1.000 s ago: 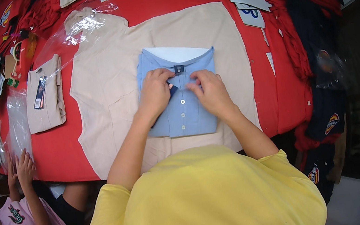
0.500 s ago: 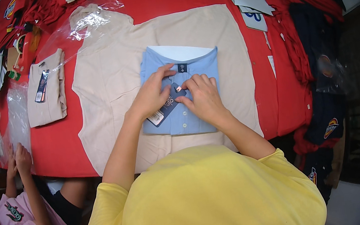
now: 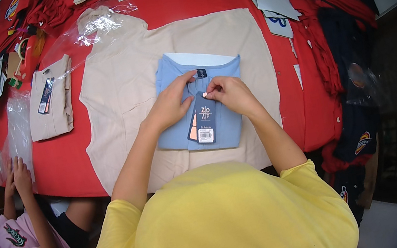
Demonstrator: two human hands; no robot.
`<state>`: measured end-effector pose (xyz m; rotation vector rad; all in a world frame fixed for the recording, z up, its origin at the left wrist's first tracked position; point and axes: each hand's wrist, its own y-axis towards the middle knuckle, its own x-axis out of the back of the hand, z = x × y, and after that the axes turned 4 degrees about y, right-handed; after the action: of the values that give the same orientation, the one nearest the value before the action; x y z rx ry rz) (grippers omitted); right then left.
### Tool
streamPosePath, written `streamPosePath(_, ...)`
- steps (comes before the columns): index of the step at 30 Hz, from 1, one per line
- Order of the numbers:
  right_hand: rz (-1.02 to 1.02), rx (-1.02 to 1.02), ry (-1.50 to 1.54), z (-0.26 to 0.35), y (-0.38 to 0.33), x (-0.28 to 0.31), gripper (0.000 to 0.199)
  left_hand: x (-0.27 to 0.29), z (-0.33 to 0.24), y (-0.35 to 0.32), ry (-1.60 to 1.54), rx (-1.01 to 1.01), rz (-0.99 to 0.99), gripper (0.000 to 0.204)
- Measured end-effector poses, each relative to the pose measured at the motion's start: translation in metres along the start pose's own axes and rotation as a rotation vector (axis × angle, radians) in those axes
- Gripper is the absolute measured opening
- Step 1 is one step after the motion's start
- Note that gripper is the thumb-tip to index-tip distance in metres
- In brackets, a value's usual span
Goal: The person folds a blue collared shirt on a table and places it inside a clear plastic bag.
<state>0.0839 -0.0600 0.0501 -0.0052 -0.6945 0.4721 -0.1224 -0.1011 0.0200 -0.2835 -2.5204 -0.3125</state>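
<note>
Nearest me, just beyond my yellow top [image 3: 219,219], the folded blue shirt [image 3: 230,126] lies flat on a spread beige cloth [image 3: 114,85], its neck end away from me. Its near edge looks loose, so a dragging wrist could probably rumple the fold.

On the shirt's front lies the dark hang tag [image 3: 205,115], with another card showing along its left side. My right hand [image 3: 222,91] pinches the tag's top between thumb and fingertips. If I pull too hard there, the tag's fastening could snap or pucker the fabric; if my grip slips, the tag could twist round and sit crooked.

My left hand [image 3: 180,93] rests on the shirt, thumb spread from the fingers, fingertips by the neck label [image 3: 202,73]. I can't tell whether they grip anything; leaning there unevenly could skew the neckline.

The beige cloth is creased and drapes over the red-covered table [image 3: 60,169]; were it to slide, the shirt would shift with it. Off to the left, a co-worker's hand [image 3: 21,175] is near a clear bag [image 3: 19,131]. Farther away, crumpled clear plastic [image 3: 95,31] overlaps the cloth's far corner, where a tug could catch it.
</note>
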Motion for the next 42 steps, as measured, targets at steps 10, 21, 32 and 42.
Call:
streamPosePath(10,-0.325,0.315,-0.417,-0.018,0.065,-0.016,0.016,-0.01,-0.009,-0.01,0.271,0.004,-0.101,0.053)
streamPosePath(21,-0.45,0.349,-0.448,-0.041,0.085,-0.027,0.022,-0.024,0.006,-0.022,0.493,-0.103,-0.131,0.063)
streamPosePath(32,-0.312,0.319,-0.542,-0.027,0.074,-0.019,0.026,-0.006,0.01,-0.007,0.35,-0.106,-0.177,0.055)
streamPosePath(42,-0.371,0.377,-0.41,-0.004,0.072,0.0,0.038,0.18,0.164,0.003,1.463,0.141,-0.941,0.03)
